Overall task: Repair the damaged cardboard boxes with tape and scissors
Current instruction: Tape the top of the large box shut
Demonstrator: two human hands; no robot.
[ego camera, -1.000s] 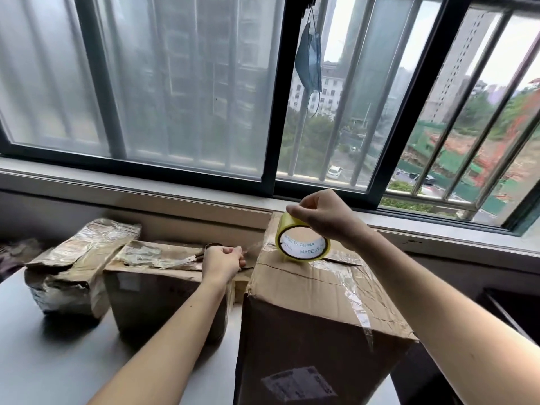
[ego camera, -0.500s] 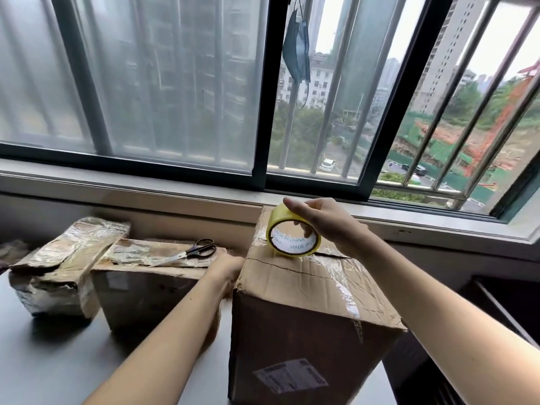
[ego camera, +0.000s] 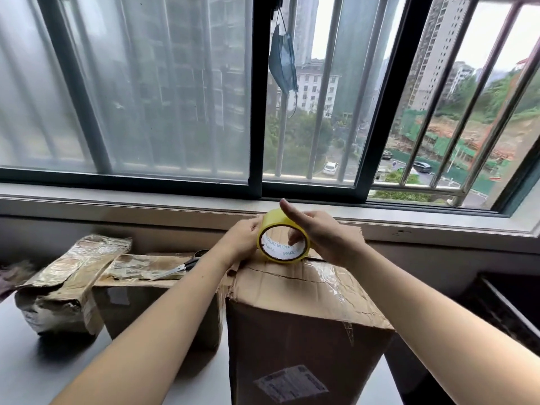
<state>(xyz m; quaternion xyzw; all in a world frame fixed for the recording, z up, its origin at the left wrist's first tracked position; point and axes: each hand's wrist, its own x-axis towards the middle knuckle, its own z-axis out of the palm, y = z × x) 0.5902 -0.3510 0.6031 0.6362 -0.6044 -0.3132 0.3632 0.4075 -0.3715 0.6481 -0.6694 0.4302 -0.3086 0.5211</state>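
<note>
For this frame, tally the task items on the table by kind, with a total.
Cardboard boxes: 3, namely the tall box, the middle box and the crushed box
Tape rolls: 1, the yellow tape roll, held by the left hand and right hand
Scissors: 1, the scissors lying on the middle box
Total: 5
</note>
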